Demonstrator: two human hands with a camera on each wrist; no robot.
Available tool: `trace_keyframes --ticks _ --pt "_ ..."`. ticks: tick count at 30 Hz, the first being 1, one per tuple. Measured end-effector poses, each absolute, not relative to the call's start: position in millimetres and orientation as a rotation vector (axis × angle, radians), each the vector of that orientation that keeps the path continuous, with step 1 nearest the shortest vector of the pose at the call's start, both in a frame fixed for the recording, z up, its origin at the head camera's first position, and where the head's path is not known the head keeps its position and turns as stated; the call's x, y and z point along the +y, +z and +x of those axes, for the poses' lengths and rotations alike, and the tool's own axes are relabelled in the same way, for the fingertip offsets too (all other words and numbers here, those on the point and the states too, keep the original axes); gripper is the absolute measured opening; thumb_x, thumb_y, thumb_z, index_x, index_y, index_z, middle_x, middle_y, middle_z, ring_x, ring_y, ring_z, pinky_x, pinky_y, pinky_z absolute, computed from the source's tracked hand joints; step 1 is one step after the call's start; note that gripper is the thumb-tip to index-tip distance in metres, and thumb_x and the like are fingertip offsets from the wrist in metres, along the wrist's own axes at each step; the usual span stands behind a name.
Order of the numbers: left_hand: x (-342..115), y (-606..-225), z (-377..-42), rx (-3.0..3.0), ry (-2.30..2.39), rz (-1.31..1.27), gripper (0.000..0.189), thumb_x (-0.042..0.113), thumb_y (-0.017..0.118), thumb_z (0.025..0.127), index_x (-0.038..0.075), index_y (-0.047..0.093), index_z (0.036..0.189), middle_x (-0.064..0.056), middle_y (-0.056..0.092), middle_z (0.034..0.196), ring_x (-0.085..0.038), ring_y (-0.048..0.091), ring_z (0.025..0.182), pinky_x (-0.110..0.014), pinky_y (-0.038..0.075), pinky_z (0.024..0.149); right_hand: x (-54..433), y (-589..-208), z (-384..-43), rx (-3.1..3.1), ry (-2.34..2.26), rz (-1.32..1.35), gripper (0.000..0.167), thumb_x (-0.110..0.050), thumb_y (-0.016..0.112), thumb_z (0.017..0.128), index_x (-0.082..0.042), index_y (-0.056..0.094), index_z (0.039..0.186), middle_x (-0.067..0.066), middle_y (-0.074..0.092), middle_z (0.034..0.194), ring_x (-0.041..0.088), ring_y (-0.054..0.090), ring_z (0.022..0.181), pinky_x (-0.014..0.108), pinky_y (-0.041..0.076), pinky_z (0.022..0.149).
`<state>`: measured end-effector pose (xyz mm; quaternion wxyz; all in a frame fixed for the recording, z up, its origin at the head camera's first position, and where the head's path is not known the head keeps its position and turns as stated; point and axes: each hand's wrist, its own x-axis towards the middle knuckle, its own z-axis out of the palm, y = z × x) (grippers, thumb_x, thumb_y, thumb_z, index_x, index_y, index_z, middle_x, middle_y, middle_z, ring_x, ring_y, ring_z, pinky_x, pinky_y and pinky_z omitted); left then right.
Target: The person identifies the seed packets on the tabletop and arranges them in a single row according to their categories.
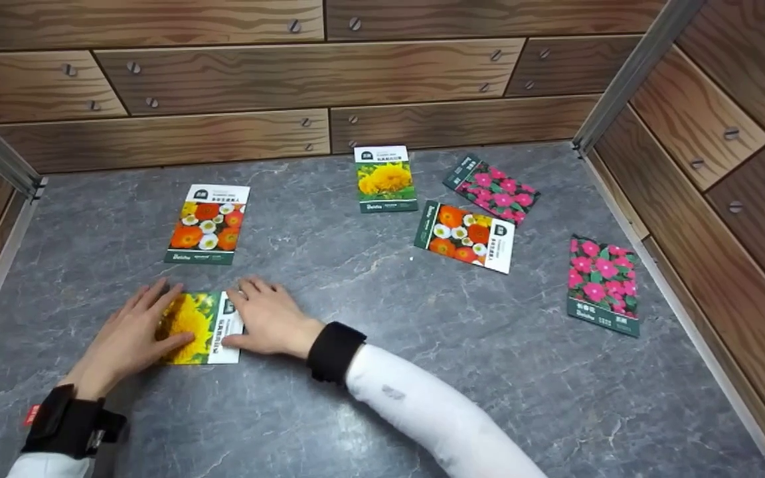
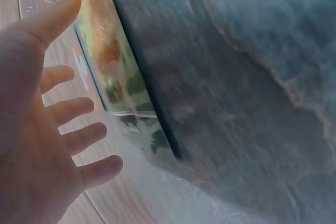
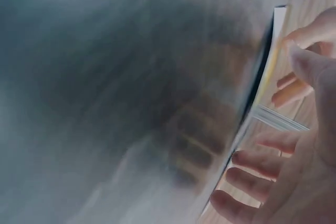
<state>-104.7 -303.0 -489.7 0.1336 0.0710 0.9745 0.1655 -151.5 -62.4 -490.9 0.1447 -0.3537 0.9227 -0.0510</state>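
In the head view, a flower seed packet with a big yellow bloom lies sideways on the grey marbled surface, its white end to the right. My left hand rests over its left end, thumb lying across the picture. At the white end is my right hand, its fingertips right at the edge. Both hands have spread, relaxed fingers. The left wrist view shows the packet slanting beside the left thumb. From the right wrist, the packet appears nearly edge-on near the fingers.
A poppy packet lies just beyond my hands. Farther right are another yellow-flower packet, a second poppy packet overlapping a pink-flower packet, and another pink one. Wood-patterned walls enclose the surface.
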Motion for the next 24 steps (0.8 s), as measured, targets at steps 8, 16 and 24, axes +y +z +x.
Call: trace_keyframes --ticks 8,16,24 --pt "-300.4 -493.1 -107.7 2.838 0.461 0.206 0.092 0.058 0.073 0.093 0.001 0.042 0.159 -0.036 0.038 0.161 -0.060 0.037 0.145 -0.085 0.029 0.113 -71.7 -485.0 -154.7 2.728 -0.105 -1.034 0.085 -0.058 0.074 0.093 -0.014 0.044 0.160 0.003 0.057 0.154 0.019 0.055 0.142 0.037 0.053 0.114" --pt "-282.0 -481.3 -109.6 2.913 0.433 0.243 0.079 0.049 0.076 0.095 0.003 0.050 0.154 -0.031 0.055 0.139 -0.052 0.049 0.127 -0.076 0.040 0.107 -52.8 -475.7 -163.0 2.695 -0.524 -0.795 0.037 -0.023 0.075 0.097 -0.011 0.069 0.131 0.004 0.073 0.123 0.016 0.069 0.109 0.026 0.059 0.092" --pt "-250.3 -458.4 -98.8 3.070 0.644 0.278 0.039 0.025 0.067 0.104 0.004 0.067 0.137 -0.023 0.069 0.125 -0.045 0.063 0.117 -0.067 0.048 0.104 -7.4 -460.7 -167.4 2.545 -1.133 -0.631 0.022 -0.011 0.068 0.101 -0.006 0.071 0.122 0.013 0.077 0.108 0.011 0.066 0.081 0.016 0.054 0.069"
